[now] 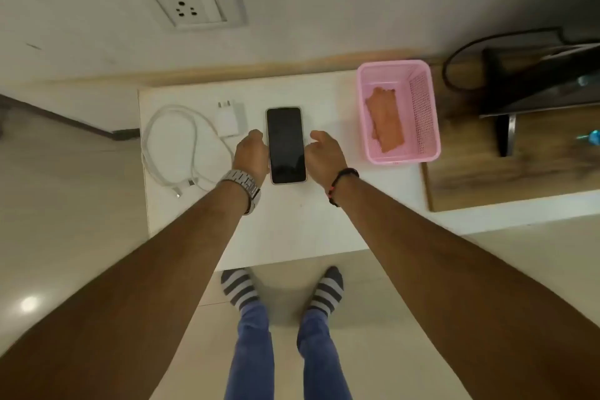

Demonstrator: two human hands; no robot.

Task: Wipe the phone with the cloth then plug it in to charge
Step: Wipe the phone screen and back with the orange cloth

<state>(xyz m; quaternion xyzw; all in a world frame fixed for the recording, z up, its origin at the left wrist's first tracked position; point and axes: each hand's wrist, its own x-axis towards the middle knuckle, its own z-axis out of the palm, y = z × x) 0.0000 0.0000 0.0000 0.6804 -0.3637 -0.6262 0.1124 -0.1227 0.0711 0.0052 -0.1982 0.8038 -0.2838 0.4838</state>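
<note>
A dark-screened phone lies flat, face up, on the white table. My left hand rests against the phone's left edge and my right hand against its right edge, fingers curled at its sides. An orange cloth lies in the pink basket to the right of the phone. To the left sit a white charger adapter and a coiled white cable. A wall socket is on the wall above the table.
Right of the table, a wooden surface carries a dark screen on a stand with a black cord. My feet in striped socks stand on the tiled floor at the table's near edge.
</note>
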